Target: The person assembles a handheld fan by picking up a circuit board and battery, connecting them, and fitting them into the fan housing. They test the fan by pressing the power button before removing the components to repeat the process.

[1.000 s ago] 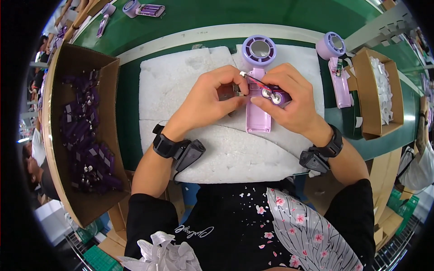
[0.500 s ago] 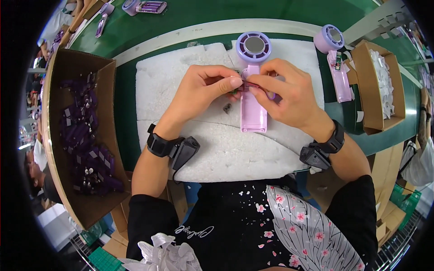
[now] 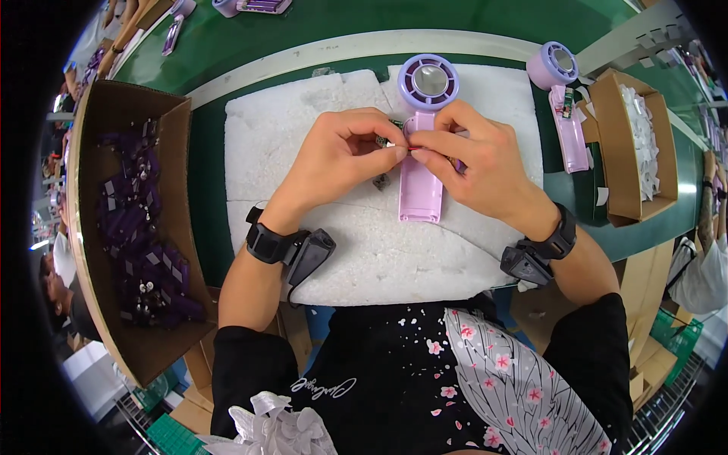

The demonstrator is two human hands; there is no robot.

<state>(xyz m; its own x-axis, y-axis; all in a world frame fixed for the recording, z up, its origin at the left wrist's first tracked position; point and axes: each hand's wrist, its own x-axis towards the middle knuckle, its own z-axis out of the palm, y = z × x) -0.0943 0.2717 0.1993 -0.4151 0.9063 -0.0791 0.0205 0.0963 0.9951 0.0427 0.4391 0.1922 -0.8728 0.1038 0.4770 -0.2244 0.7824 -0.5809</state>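
On a white foam pad [image 3: 364,262] lies a lilac handheld fan [image 3: 419,189], its round head away from me and its hollow handle pointing toward me. My left hand [image 3: 337,155] is closed in a pinch over the handle's upper left, holding a small green circuit board [image 3: 383,141] with a white connector [image 3: 390,145] showing at the fingertips. My right hand [image 3: 485,159] pinches a thin red wire [image 3: 413,149] close to the left fingertips. Something purple shows partly beneath the right fingers; its kind is hidden. A small dark scrap [image 3: 381,182] rests beside the handle.
At the left stands a cardboard box [image 3: 182,167] of purple parts with wires. A second lilac fan [image 3: 552,64] with an opened handle lies at the right, beside a cardboard box [image 3: 607,106] of white pieces. More purple fans lie on the green surface [image 3: 379,15] beyond.
Both hands have shifted slightly, and the white connector and red wire now show between the fingertips. The fan's handle end has swung a little left. Items on the far green surface have moved.
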